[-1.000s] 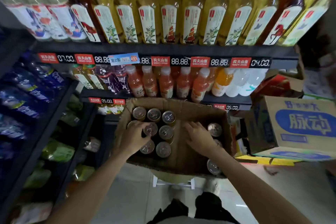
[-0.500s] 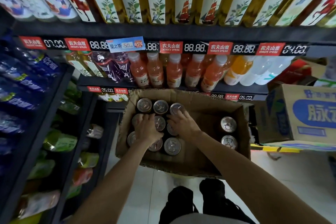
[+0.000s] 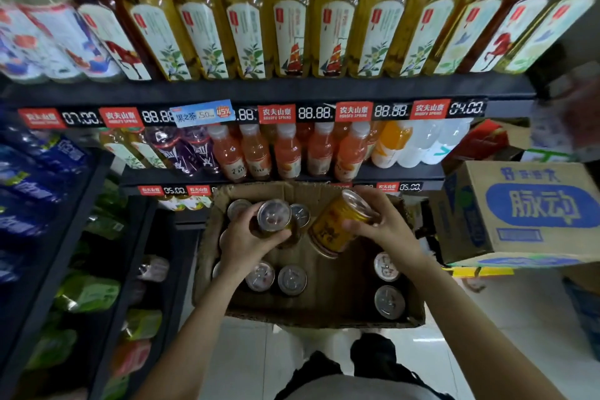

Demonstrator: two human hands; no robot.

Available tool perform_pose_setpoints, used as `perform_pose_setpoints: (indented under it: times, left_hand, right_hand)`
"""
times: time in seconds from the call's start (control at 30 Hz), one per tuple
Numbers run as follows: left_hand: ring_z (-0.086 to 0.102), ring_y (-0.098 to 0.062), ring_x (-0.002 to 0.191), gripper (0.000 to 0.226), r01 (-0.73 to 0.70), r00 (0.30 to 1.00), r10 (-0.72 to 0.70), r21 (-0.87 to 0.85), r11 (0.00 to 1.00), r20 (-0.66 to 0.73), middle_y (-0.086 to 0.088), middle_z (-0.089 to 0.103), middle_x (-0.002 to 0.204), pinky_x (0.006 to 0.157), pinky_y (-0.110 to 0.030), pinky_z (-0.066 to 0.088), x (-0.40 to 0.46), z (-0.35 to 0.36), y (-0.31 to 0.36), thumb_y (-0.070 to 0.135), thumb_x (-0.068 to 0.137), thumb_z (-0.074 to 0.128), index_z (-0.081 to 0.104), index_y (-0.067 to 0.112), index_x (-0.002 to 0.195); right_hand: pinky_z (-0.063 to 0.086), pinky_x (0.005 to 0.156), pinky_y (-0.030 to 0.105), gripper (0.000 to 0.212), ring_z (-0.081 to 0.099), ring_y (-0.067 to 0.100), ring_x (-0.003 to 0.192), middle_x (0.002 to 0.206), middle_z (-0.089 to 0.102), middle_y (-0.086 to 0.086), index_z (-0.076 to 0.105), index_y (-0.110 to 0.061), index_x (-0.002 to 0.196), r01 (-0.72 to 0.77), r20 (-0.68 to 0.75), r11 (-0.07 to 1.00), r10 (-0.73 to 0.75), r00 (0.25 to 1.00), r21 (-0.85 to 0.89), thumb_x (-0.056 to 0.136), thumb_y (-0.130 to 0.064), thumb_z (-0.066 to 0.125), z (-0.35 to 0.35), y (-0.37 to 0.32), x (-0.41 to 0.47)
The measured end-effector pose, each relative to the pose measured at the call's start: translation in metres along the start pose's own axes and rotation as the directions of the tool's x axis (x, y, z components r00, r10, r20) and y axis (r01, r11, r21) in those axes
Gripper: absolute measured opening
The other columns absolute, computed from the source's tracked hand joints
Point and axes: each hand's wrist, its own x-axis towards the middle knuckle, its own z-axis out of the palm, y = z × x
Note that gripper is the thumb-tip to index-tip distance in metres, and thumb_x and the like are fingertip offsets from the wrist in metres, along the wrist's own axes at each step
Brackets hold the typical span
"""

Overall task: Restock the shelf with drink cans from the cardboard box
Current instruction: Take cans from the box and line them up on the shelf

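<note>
Left hand (image 3: 246,239) gripping upright can (image 3: 276,217), right hand (image 3: 386,227) gripping tilted yellow can (image 3: 334,226), labels blurred

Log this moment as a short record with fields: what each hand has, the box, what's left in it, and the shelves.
left hand: grips an upright can, lifted above the others
right hand: grips a yellow can, tilted, top pointing up and right
cardboard box: open, below the shelves
cans left in box: two by the right wall, several on the left side, partly hidden by the left hand
shelf above box: orange drink bottles
top shelf: tall tea bottles
right of box: blue-printed carton
</note>
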Motion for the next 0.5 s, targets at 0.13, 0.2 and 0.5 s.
perform_pose_setpoints:
  times: [0.13,0.2,0.5]
  left_hand:
    - [0.06,-0.005,0.103,0.055,-0.068,0.995,0.092,-0.368,0.927,0.048,0.009,0.066,0.107,0.09,-0.028,0.048,-0.014,-0.015,0.083,0.052,0.053,0.073,0.062,0.033,0.104]
    - [0.062,-0.005,0.101,0.052,-0.114,0.984,0.162,-0.455,0.883,0.068,0.009,0.069,0.104,0.083,-0.022,0.048,-0.017,-0.021,0.118,0.048,0.056,0.072,0.062,0.031,0.104]
    - [0.062,0.004,0.096,0.049,-0.426,0.894,0.446,-0.37,0.826,-0.034,0.024,0.068,0.099,0.073,-0.012,0.049,-0.009,-0.029,0.257,0.061,0.055,0.071,0.062,0.039,0.098]
  right_hand:
    - [0.053,0.084,0.031,0.071,0.062,0.019,0.109,0.119,0.062,0.001,0.053,-0.028,0.122,0.005,-0.06,0.978,0.007,0.998,0.207,0.056,-0.035,0.079,-0.004,-0.024,-0.016]
    - [0.051,0.092,0.041,0.065,0.063,0.02,0.109,0.116,0.066,0.0,0.057,-0.031,0.118,0.044,-0.09,0.971,-0.023,0.996,0.236,0.057,-0.036,0.078,-0.007,-0.039,-0.024]
    - [0.053,0.084,0.029,0.044,0.064,0.01,0.105,0.107,0.071,-0.011,0.066,-0.043,0.103,0.375,-0.097,0.925,-0.368,0.925,0.065,0.059,-0.042,0.072,-0.066,-0.157,-0.046]
